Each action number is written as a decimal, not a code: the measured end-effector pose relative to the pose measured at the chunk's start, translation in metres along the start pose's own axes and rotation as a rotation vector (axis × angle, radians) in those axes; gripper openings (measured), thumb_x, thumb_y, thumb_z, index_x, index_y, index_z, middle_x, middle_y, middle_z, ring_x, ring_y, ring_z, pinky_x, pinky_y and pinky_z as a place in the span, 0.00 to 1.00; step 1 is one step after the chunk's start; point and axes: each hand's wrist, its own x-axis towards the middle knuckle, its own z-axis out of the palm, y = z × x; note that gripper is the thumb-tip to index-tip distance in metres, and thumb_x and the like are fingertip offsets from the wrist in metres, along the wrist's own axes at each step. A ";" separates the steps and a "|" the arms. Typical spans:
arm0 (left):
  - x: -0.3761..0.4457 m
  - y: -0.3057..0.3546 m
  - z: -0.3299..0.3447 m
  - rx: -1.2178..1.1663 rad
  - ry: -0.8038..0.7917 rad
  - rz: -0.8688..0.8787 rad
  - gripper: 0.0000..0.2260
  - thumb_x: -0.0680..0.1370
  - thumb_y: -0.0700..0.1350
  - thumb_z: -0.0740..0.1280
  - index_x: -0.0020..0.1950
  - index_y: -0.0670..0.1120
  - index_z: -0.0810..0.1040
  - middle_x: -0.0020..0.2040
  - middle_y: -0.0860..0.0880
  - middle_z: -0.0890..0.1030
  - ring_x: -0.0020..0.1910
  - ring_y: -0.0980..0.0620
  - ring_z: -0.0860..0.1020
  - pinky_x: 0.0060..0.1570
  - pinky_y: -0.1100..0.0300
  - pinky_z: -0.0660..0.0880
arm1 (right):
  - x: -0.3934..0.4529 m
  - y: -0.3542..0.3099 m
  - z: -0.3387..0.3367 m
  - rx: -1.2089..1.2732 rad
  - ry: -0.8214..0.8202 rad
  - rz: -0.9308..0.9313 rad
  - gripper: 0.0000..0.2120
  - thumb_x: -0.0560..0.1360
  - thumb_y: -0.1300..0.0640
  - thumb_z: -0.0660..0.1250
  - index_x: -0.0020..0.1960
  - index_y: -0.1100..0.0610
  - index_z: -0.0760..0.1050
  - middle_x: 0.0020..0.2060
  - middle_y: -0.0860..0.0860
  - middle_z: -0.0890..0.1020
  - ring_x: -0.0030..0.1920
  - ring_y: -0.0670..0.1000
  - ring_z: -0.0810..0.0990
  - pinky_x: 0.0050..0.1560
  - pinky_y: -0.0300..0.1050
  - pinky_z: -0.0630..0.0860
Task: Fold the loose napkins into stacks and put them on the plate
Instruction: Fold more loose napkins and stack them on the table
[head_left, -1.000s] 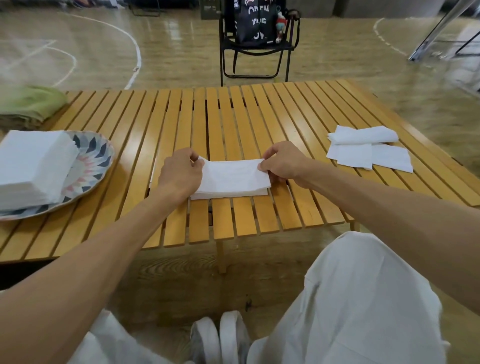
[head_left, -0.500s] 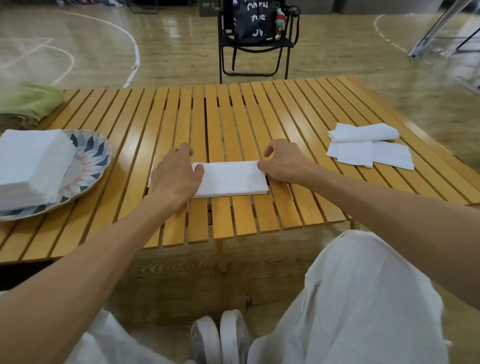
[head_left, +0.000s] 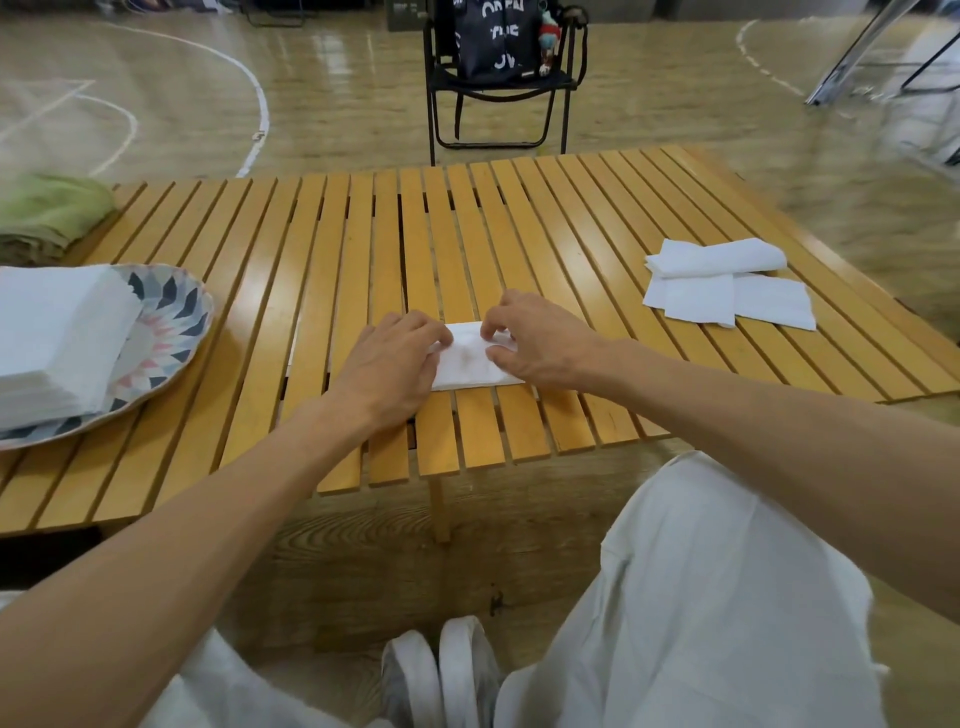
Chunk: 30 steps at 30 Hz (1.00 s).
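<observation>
Napkin in hand: a white folded napkin (head_left: 470, 364) is lying flat at the centre of the slatted worktop (head_left: 363, 249), near its front edge, so both hands are reaching it easily.
Left hand (head_left: 389, 364): it is pressing down on the napkin's 9 o'clock end, apparently pinning it against sliding.
Right hand (head_left: 535, 343): its fingers are curling and pinching the paper at the 3 o'clock end, likely starting the next fold.
Loose napkins (head_left: 727, 286): a small pile is waiting at 2 o'clock, well apart.
Plate (head_left: 176, 322): it is sitting at 9 o'clock, carrying a tall finished stack (head_left: 57, 338).
Beyond: a green cloth (head_left: 47, 213) at 10 o'clock; a black chair (head_left: 498, 88) at 12 o'clock.
</observation>
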 end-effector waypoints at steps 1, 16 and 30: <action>0.001 0.002 -0.001 0.004 -0.009 -0.011 0.14 0.82 0.44 0.59 0.67 0.51 0.73 0.67 0.51 0.73 0.66 0.49 0.69 0.65 0.51 0.66 | 0.000 0.001 -0.001 0.003 -0.003 -0.002 0.14 0.80 0.51 0.65 0.65 0.53 0.76 0.63 0.52 0.74 0.61 0.51 0.74 0.62 0.48 0.74; 0.080 0.124 0.020 -0.112 -0.070 0.088 0.17 0.82 0.42 0.57 0.71 0.49 0.71 0.69 0.48 0.73 0.68 0.45 0.70 0.67 0.49 0.65 | -0.052 0.131 -0.042 0.069 0.303 0.435 0.10 0.79 0.58 0.65 0.57 0.58 0.81 0.56 0.54 0.81 0.56 0.53 0.79 0.57 0.53 0.77; 0.209 0.195 0.053 -0.255 -0.076 -0.026 0.15 0.83 0.49 0.58 0.68 0.47 0.72 0.64 0.47 0.76 0.61 0.45 0.74 0.63 0.49 0.69 | -0.035 0.255 -0.084 0.105 0.234 0.776 0.23 0.84 0.53 0.56 0.77 0.59 0.62 0.72 0.59 0.70 0.69 0.61 0.70 0.60 0.50 0.69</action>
